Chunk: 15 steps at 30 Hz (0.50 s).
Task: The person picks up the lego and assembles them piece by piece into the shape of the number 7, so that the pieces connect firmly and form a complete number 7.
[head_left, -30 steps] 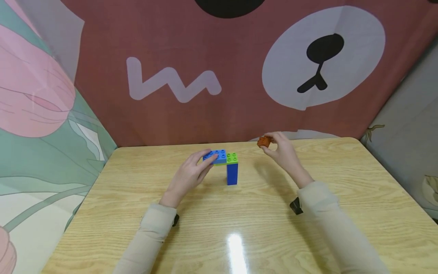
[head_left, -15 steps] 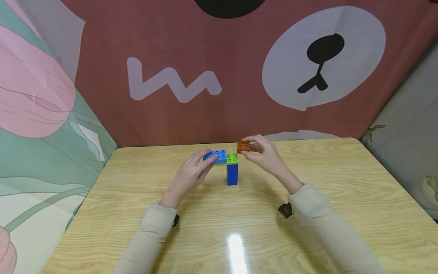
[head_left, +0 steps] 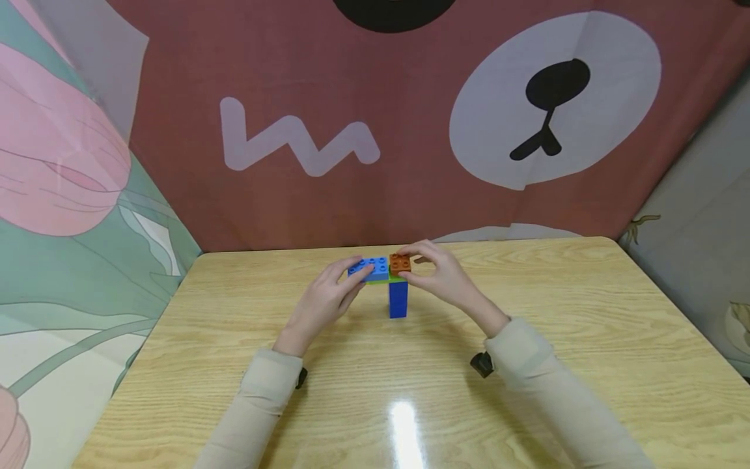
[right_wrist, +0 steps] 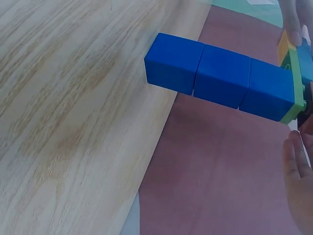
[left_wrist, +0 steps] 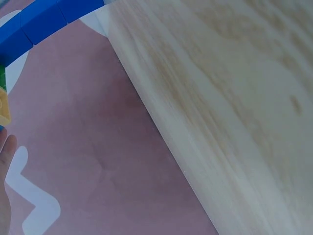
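A column of three dark blue bricks (right_wrist: 222,76) stands on the table, topped by a green brick (right_wrist: 297,81) that juts out to the left. On its left part sits a light blue brick (head_left: 379,269), which my left hand (head_left: 319,299) grips with fingers over its studs. Thumb and fingers of my right hand (head_left: 445,279) pinch an orange-brown brick (head_left: 400,263) directly over the green brick's right end, beside the light blue one. Under the overhang, a yellow brick (left_wrist: 4,108) shows in the left wrist view.
The wooden table (head_left: 375,371) carries the column near its back edge. A cloth with a printed bear face (head_left: 410,163) hangs right behind it. Dark wrist devices sit under both sleeves, the right one (head_left: 482,365) close over the tabletop.
My right hand has carried the orange-brown brick leftward and down, from beyond the column to the top of its green brick. The left hand has kept its place on the light blue brick.
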Available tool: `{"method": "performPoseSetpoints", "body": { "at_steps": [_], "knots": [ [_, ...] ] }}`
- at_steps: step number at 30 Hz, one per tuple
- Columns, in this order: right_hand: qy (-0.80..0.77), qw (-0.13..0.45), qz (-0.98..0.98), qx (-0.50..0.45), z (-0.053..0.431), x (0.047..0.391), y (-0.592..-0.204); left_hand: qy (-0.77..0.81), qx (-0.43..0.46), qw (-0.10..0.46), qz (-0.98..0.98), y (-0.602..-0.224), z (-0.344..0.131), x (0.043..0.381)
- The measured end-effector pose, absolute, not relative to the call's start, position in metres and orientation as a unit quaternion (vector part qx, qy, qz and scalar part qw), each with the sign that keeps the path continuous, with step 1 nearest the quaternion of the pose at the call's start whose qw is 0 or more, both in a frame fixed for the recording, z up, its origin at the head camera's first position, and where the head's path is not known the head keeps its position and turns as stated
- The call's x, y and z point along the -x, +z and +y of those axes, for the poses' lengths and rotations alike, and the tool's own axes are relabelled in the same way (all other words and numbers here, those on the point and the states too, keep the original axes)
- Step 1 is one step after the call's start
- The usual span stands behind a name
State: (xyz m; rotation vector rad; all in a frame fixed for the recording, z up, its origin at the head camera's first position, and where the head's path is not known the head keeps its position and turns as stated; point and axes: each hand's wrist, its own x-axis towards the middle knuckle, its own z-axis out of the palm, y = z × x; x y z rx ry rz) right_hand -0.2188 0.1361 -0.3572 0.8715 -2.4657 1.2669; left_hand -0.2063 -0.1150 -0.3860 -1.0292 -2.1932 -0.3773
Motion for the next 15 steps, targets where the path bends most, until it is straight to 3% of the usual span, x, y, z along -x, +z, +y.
{"method": "performPoseSetpoints", "body": {
  "at_steps": [15],
  "knots": [
    [0.419,0.142,-0.837,-0.322,0.1308,0.2174,-0.3588,-0.136,0.403,0.358,-0.831,-0.3873,-0.1140,0.2098]
  ]
}}
